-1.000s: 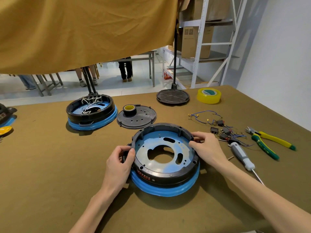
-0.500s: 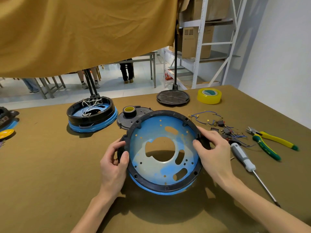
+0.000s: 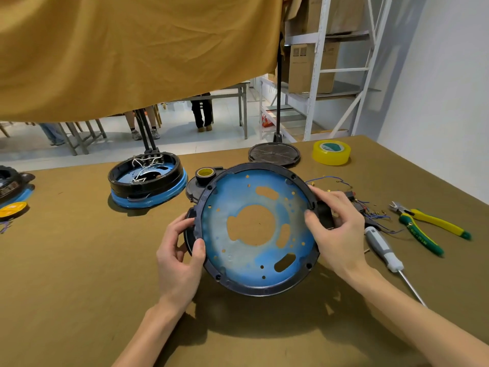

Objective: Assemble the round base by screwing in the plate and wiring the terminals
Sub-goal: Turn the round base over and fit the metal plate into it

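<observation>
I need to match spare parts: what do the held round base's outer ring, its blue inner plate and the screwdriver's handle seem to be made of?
Outer ring: apparently moulded black plastic, matt, with bosses and screw holes. Blue inner plate: probably sheet metal under a worn blue film, grey patches showing through around punched slots. Screwdriver handle: seemingly grey and white plastic or rubber grip; the look leaves it open.

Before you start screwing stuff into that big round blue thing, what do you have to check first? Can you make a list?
1. Both hands grip the round base: left hand on the left rim, right hand on the right rim. Ok.
2. Base lying flat on the table: not ok, it is lifted and tilted toward the camera.
3. Screwdriver nearby: ok, beside the right hand.
4. Wires and terminals ready: ok, loose behind the right hand.
5. Screws at hand: cannot tell.
6. Pliers out of the way: ok, at the far right.
</observation>
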Demonstrator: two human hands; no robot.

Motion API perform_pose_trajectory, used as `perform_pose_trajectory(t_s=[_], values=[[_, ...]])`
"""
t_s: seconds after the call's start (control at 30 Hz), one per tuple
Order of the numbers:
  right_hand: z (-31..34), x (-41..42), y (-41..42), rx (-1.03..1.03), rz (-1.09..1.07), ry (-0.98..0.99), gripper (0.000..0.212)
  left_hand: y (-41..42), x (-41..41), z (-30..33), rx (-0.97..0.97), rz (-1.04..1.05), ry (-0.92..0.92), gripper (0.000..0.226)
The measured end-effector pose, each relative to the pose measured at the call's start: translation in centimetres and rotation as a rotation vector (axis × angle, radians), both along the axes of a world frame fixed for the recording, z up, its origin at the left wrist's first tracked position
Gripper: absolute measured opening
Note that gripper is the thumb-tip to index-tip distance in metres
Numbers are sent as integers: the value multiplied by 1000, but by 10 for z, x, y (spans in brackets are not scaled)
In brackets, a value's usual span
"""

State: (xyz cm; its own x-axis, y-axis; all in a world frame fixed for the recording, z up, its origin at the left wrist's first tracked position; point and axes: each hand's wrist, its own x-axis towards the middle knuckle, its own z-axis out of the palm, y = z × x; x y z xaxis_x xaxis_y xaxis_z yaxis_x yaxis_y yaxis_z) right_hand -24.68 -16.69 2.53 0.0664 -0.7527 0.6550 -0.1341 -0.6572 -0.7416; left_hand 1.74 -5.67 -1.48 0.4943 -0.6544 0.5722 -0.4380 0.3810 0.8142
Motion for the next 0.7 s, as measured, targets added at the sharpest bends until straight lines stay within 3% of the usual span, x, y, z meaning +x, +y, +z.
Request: perform_pose_trajectory(t_s=[0.1,0.33,0.7], values=[[-1,-1,-4,-16,23,6,44,1,-3,2,-24,-59,55,37],[-3,-5,-14,-96,44,7,45,0,-9,11,22,-155,180,77],[-4,-11,-19,-161,19,57,45,2,-10,16,-18,-158,163,61]])
